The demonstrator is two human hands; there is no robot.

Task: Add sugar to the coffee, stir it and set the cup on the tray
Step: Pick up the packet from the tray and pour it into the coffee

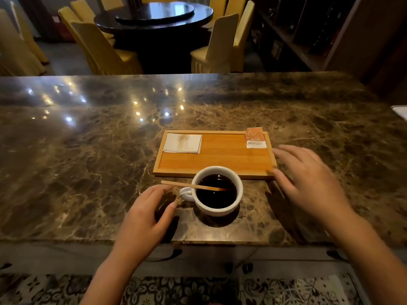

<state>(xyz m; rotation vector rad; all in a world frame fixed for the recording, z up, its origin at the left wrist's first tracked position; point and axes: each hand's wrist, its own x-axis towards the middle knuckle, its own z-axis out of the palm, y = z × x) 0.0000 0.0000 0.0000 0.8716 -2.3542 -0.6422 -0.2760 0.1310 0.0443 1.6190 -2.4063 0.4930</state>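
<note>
White coffee cup [218, 190] with wooden stirrer [193, 186] on bench [88, 150], before tray [214, 157]; left hand [143, 214], right hand [308, 183] grip wide, empty.

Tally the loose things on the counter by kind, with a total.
Tray: 1
Cup of coffee: 1
Stir stick: 1
Napkin: 1
Sugar packet: 1
Total: 5
</note>
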